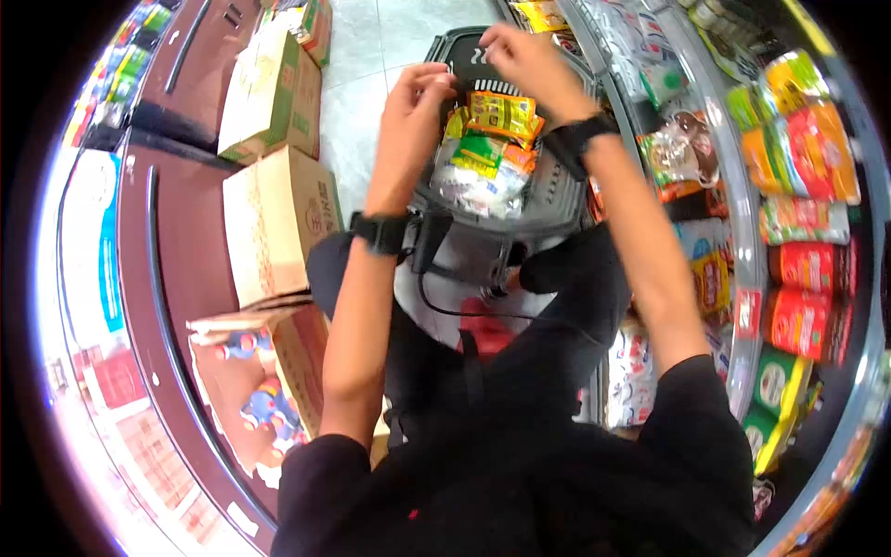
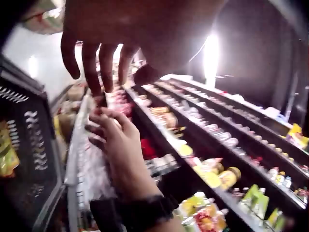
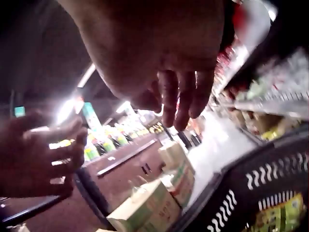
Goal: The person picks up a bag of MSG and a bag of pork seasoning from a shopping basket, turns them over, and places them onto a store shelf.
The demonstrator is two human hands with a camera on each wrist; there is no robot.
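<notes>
Pale grey floor tiles (image 1: pixel 355 121) run up the upper middle of the frame here beside me. Down the left stand brown cabinets (image 1: pixel 190 232), with cardboard boxes (image 1: pixel 271 227) lined along their foot. Packed shelves (image 1: pixel 735 172) fill the right side. In the left wrist view, a strip light (image 2: pixel 211 60) glares white at upper right against a dark background.

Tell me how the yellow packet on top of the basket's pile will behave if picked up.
The yellow packet will probably bend, since its wrapping looks like thin film. Being flattish, it seems unlikely to roll. It should lift free fairly easily, as it lies atop other packets.
</notes>
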